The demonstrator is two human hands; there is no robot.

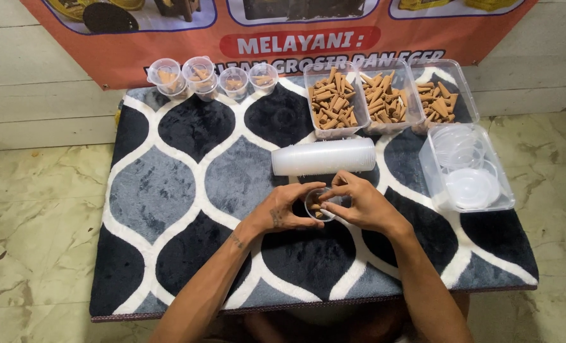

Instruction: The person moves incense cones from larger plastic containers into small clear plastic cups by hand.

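Observation:
A small clear plastic cup (315,204) with a few brown cones in it rests on the patterned rug (188,190) between both my hands. My left hand (283,209) grips its left side. Fingers of my right hand (359,203) reach over the cup's rim; whether they pinch a cone I cannot tell. Just beyond the hands lies a stack of clear cups (324,156) on its side.
Three clear tubs of brown cones (336,98) (384,96) (440,96) line the far edge. Several filled small cups (200,77) stand at the far left. A tub of clear lids (467,170) sits at right. An orange banner (188,47) hangs behind; marble floor (35,209) surrounds the rug.

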